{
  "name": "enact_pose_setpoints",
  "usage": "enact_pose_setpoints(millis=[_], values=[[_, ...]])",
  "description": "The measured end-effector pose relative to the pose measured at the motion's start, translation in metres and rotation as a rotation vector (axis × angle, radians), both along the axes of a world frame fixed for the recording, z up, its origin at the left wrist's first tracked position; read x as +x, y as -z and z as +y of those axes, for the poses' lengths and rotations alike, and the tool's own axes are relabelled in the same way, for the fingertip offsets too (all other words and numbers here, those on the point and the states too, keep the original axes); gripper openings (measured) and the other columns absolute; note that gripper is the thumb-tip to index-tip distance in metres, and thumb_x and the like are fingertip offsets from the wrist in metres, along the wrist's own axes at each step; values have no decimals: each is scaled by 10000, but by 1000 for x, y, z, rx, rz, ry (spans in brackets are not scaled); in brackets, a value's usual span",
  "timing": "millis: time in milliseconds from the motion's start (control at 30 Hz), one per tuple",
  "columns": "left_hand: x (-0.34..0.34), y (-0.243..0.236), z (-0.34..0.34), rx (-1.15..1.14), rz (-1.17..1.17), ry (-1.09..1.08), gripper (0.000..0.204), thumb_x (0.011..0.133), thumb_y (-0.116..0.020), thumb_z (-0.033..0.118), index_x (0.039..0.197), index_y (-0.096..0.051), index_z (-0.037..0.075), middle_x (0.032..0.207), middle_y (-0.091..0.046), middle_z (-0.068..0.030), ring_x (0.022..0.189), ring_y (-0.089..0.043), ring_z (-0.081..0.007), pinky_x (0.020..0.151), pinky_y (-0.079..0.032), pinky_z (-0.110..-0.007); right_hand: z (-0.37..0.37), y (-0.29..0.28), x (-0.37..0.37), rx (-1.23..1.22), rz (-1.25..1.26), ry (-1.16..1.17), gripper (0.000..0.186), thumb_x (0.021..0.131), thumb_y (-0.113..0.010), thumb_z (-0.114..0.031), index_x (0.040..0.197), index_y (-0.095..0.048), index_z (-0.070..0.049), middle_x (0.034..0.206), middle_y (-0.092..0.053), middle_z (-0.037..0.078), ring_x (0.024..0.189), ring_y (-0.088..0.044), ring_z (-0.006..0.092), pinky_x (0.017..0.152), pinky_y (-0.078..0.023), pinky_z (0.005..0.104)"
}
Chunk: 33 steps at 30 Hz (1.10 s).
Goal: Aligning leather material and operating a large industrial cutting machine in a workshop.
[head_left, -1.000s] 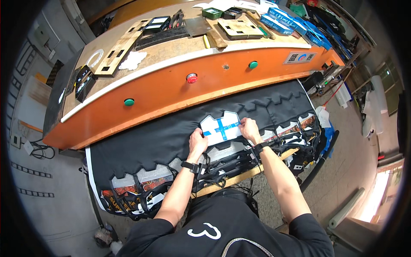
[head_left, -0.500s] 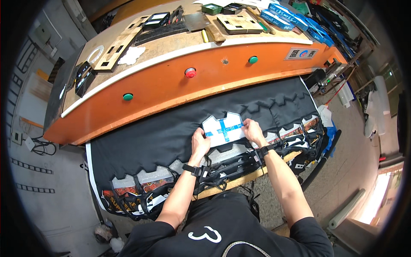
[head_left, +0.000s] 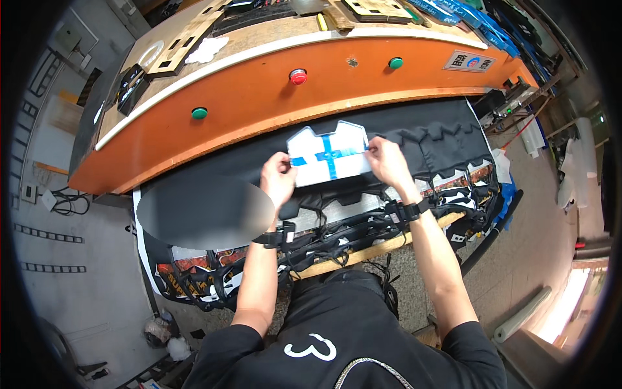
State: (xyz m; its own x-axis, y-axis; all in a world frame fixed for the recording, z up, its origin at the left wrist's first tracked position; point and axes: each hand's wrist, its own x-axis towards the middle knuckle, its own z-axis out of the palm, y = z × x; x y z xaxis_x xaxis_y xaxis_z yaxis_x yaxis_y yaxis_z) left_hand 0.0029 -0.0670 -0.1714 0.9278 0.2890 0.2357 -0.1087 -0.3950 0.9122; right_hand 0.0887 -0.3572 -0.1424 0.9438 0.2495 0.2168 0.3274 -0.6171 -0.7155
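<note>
At the far left of the brown worktable (head_left: 253,40), a black open-topped box (head_left: 133,89) sits just beside a long, pale wooden board with dark rectangular slots (head_left: 188,40); a crumpled white scrap (head_left: 207,50) lies right of the board. Below, on the table's orange front panel (head_left: 253,91), is a round green button (head_left: 199,113). Under the panel spreads a broad black sheet (head_left: 253,159), part of its left side hidden by a blurred oval. The left hand (head_left: 277,178), a black strap at its wrist, pinches the left edge of a flat white plate (head_left: 353,167) with two peaks along its far side and a cross of blue tape. The plate is above the middle of the sheet; whether it touches it, I cannot tell. A red button (head_left: 298,77) is on the panel beyond. The right hand (head_left: 392,165), well apart from the left and also strapped, grips the plate's right edge. Farther right are a second green button (head_left: 396,63) and a black-and-white sign (head_left: 470,61).
</note>
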Motion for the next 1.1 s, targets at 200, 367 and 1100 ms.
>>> enact_pose_setpoints(millis=[200, 367, 1100], values=[[-49, 14, 83, 9, 123, -93, 159, 824, -683, -39, 980, -679, -71, 882, -732, -110, 812, -713, -143, 771, -570, -279, 83, 27, -25, 61, 192, -156, 217, 878, -745, -133, 1026, -719, 23, 969, -751, 221, 945, -742, 365, 856, -584, 426], [-78, 48, 110, -71, 261, -178, 176, 792, -719, -59, 966, -706, -34, 898, -727, -54, 850, -690, -126, 803, -550, -276, 110, 50, -36, 54, 252, -251, 231, 870, -753, -142, 1021, -716, 29, 957, -751, 215, 958, -738, 360, 860, -581, 427], [-81, 82, 98, -104, 273, -270, 255, 857, -741, 41, 1100, -727, -35, 860, -771, -106, 781, -709, -116, 713, -549, -277, 99, 100, -35, 257, 457, -200, 389, 879, -801, -242, 1125, -720, 49, 936, -778, 160, 881, -746, 205, 845, -569, 330]])
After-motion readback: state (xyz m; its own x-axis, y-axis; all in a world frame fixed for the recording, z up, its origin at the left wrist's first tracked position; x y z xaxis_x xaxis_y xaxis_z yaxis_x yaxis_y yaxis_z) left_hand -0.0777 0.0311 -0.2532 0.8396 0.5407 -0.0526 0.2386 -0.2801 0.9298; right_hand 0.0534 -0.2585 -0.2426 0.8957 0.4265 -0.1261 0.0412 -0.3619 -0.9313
